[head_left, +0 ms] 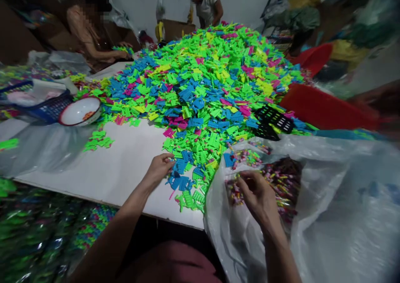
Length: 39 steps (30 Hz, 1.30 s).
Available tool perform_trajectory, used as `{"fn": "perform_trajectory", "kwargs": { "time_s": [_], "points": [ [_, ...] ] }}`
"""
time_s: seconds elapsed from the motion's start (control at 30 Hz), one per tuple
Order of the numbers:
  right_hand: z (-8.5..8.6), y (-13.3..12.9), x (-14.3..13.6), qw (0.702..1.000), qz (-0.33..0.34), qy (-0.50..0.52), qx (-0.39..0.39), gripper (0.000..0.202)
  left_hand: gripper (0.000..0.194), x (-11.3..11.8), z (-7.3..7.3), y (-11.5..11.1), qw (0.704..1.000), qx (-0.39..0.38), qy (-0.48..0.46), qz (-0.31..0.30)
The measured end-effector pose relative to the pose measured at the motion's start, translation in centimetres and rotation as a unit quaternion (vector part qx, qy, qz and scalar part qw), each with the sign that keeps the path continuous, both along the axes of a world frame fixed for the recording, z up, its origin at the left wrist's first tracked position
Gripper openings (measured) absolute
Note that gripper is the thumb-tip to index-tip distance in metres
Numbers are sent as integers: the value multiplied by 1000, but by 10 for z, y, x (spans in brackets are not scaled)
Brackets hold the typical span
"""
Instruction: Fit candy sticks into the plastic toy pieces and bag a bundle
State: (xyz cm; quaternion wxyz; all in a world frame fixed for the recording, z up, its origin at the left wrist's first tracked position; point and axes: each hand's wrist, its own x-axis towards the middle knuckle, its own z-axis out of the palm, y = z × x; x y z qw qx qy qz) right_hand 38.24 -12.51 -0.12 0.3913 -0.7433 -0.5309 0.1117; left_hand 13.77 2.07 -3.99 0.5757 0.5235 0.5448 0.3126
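My left hand (160, 169) is at the near edge of the pile, fingers curled together. Its fingertips meet flat blue plastic pieces (179, 166); whether one is between them I cannot make out. Green plastic pieces (189, 199) with slots lie just to the right and nearer to me. Over an open clear plastic bag (215, 208), my right hand (259, 195) has its thumb and fingers bent into a pinch, and what they hold is too small to name. Under and beside it are many small multicoloured stick-like pieces (283, 183) in the bag.
A large heap of green, blue, yellow and pink plastic pieces (215, 75) covers the table (131, 162). Black slotted pieces (275, 118) and red scoops (325, 106) lie right. Left are a white bowl (76, 110) and a blue basket (46, 108). Two people work behind; another arm shows at right.
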Motion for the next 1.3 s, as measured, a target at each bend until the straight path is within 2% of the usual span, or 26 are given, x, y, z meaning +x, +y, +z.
{"fn": "perform_trajectory", "kwargs": {
  "time_s": [0.07, 0.1, 0.17, 0.23, 0.33, 0.4, 0.47, 0.53, 0.63, 0.73, 0.8, 0.9, 0.97, 1.1, 1.2, 1.27, 1.3],
  "points": [
    [5, 14, -30, 993, 101, 41, 37, 15, 34, -18, 4, -12, 994, -78, -75, 25],
    [2, 21, -48, 984, 166, 45, 43, 13, 34, -27, 5, -20, 988, -104, -109, 45],
    [-13, 30, -85, 960, 277, 25, 14, 15, 36, -44, 6, -34, 973, -131, -165, 94],
    [-34, 34, -115, 943, 328, -14, -56, 17, 38, -59, 6, -45, 961, -136, -198, 137],
    [-54, 38, -134, 932, 326, -66, -142, 12, 40, -76, 9, -53, 952, -125, -220, 175],
    [-50, 43, -133, 937, 316, -43, -143, 9, 44, -82, 13, -55, 948, -111, -222, 199],
    [-37, 49, -130, 950, 291, 30, -107, 12, 48, -83, 17, -56, 949, -105, -219, 200],
    [-22, 54, -130, 956, 260, 121, -66, 18, 51, -79, 20, -58, 952, -108, -227, 174],
    [-14, 56, -138, 931, 255, 255, -59, 24, 48, -68, 17, -63, 954, -110, -246, 131],
    [-18, 51, -147, 904, 263, 328, -82, 24, 38, -58, 10, -70, 962, -81, -227, 126],
    [-21, 46, -146, 914, 248, 315, -64, 22, 34, -54, 6, -72, 963, -84, -221, 133],
    [-23, 42, -135, 947, 222, 231, -13, 19, 37, -49, 4, -73, 955, -122, -225, 149],
    [-24, 40, -128, 958, 227, 176, 2, 15, 39, -44, 5, -71, 955, -133, -217, 153],
    [-32, 36, -123, 958, 245, 145, 13, 13, 45, -32, 4, -71, 957, -138, -206, 150],
    [-33, 26, -120, 968, 205, 147, 0, 20, 53, -26, 6, -83, 963, -119, -209, 118],
    [-30, 23, -112, 966, 218, 142, -19, 28, 52, -25, 7, -91, 972, -110, -187, 84],
    [-28, 25, -105, 956, 261, 131, -28, 32, 48, -24, 5, -91, 978, -108, -166, 61]
  ]
}}
